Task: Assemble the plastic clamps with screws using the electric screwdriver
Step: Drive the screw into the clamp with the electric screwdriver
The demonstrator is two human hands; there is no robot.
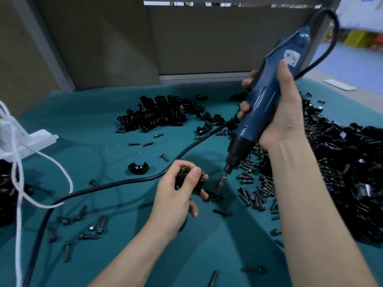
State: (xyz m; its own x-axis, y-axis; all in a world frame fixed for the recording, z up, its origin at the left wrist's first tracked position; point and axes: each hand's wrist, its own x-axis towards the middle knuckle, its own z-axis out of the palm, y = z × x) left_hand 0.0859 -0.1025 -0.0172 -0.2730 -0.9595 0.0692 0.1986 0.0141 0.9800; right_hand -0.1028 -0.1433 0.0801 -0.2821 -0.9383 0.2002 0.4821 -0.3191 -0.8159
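Note:
My right hand (284, 112) grips the blue electric screwdriver (267, 96), held upright and tilted, its bit (220, 184) pointing down at a black screw (217, 198) lying on the teal cloth. My left hand (176, 197) holds a black plastic clamp (187, 181) between thumb and fingers, just left of the bit. A single clamp half (138, 168) lies on the cloth further left. Loose screws (257, 191) lie heaped to the right of the bit.
A pile of black clamp parts (157, 114) sits at the back centre, and a larger heap (352, 166) fills the right side. The screwdriver's black cable (116, 183) snakes across the cloth. White cords (18, 183) and a white bracket (27, 141) are at left. Scattered screws (97, 226) lie near the front.

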